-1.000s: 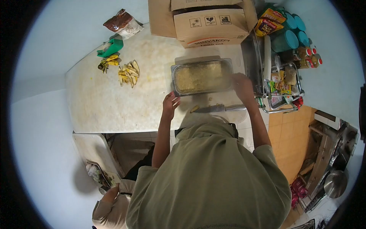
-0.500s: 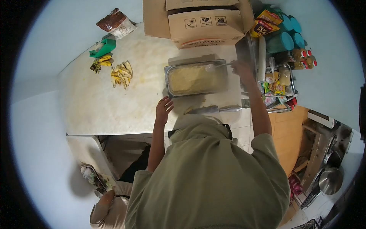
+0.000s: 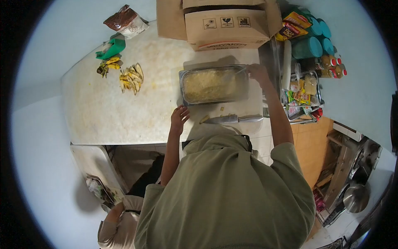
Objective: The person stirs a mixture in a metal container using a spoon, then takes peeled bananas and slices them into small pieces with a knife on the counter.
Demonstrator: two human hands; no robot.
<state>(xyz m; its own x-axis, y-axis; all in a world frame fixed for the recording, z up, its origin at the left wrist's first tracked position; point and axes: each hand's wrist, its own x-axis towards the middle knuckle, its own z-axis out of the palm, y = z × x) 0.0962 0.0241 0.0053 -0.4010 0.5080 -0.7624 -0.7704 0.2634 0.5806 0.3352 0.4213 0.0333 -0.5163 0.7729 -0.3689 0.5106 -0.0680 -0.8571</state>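
A rectangular metal pan (image 3: 181,92) rests on the table with a pale yellow, mushy mixture (image 3: 205,86) spread inside. My right hand (image 3: 260,75) is closed around the handle of a spoon (image 3: 241,71) at the pan's right end, and the spoon reaches over the mixture. The spoon's tip is blurred, so I cannot tell how deep it sits. Just off the pan's lower left corner is my left hand (image 3: 179,119), fingers loosely apart and holding nothing. Whether its fingertips touch the rim, I cannot tell. A large knife (image 3: 226,119) lies below the pan, near small yellowish scraps.
Banana peels (image 3: 132,79) and bananas (image 3: 111,64) lie to the left on the table (image 3: 103,116). An open cardboard box (image 3: 226,29) stands behind the pan. Jars (image 3: 306,47), bottles (image 3: 329,62) and packets fill the right side. Another person's arm (image 3: 112,220) shows at lower left.
My right hand has moved slightly left and toward the pan's right end, bringing the spoon lower over the mixture. My left hand stays by the corner.
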